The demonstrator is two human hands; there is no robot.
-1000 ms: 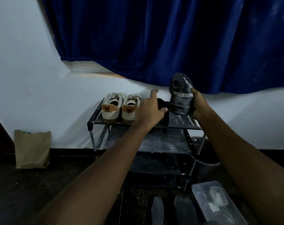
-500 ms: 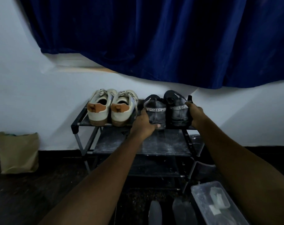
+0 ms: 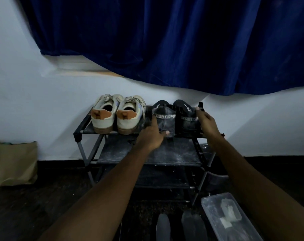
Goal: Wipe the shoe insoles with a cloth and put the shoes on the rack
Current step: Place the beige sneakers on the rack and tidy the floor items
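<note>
Two black sport shoes stand side by side, heels toward me, on the top shelf of a dark shoe rack (image 3: 81, 132). My left hand (image 3: 152, 134) grips the heel of the left black shoe (image 3: 166, 117), thumb under its sole edge. My right hand (image 3: 206, 123) rests against the right side of the right black shoe (image 3: 187, 119), fingers curled around its heel. A pair of white sneakers (image 3: 119, 115) with tan heel tabs sits at the left of the same shelf. No cloth is visible.
Two lower rack shelves (image 3: 173, 153) are dusty. A clear plastic box (image 3: 226, 216) lies on the floor at the lower right, two dark insoles (image 3: 179, 226) beside it. A brown paper bag (image 3: 14, 162) stands by the wall at the left. A blue curtain (image 3: 165, 40) hangs above.
A second ago my right hand held the right black shoe raised above the shelf. It now stands on the top shelf next to the left one, both hands still on the pair.
</note>
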